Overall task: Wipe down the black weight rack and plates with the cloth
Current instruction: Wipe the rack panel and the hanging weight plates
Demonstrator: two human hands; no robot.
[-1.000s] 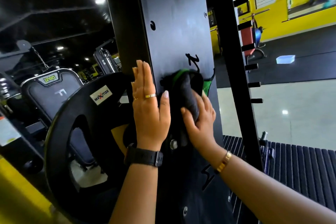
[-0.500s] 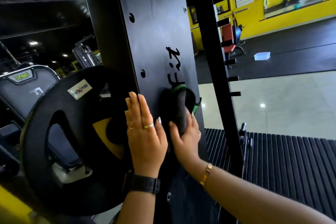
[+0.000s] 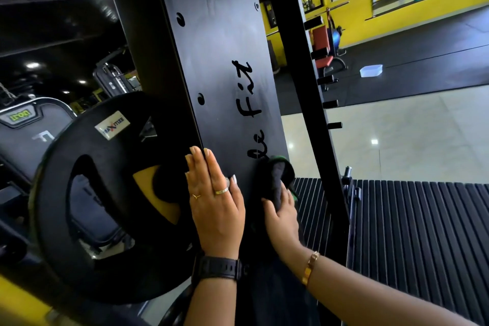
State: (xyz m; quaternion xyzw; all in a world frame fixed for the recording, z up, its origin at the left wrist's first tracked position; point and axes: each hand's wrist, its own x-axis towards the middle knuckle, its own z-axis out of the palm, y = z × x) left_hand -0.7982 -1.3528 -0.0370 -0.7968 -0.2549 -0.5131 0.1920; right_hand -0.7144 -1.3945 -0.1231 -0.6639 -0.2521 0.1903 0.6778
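Head view, looking up along the black weight rack [image 3: 219, 61]: its broad flat panel runs from the top centre of the frame down to the bottom centre, tilted a little, with black handwritten lettering [image 3: 248, 92] down its right half.

At lower centre the right hand [image 3: 281, 222] has its fingers and thumb curled round a bunched black cloth [image 3: 276, 180] with a green edge showing at the top. The cloth sits above the knuckles, pressed to the panel at its right edge, just under the lowest letters. A gold bracelet [image 3: 311, 267] is on that wrist.

Just left of it, the left hand [image 3: 214, 206] lies flat on the panel, fingers straight and together, fingertips at the panel's left edge, holding nothing. It wears two rings, and a black watch [image 3: 218, 267] is on the wrist. The two hands are near each other but apart, and the cloth touches only the right one.

A large black weight plate [image 3: 79, 193] fills the lower left, hung beside the panel, with a small sticker [image 3: 112, 124] near its top. The left hand's outer edge overlaps its hub.

Right of the panel stands a dark upright [image 3: 299, 87] with short pegs [image 3: 328, 79] sticking out. Beyond it, at upper right, are a yellow wall [image 3: 357, 21] and a pale container [image 3: 371, 70] on the dark floor. A ribbed black surface [image 3: 423, 233] fills the lower right.
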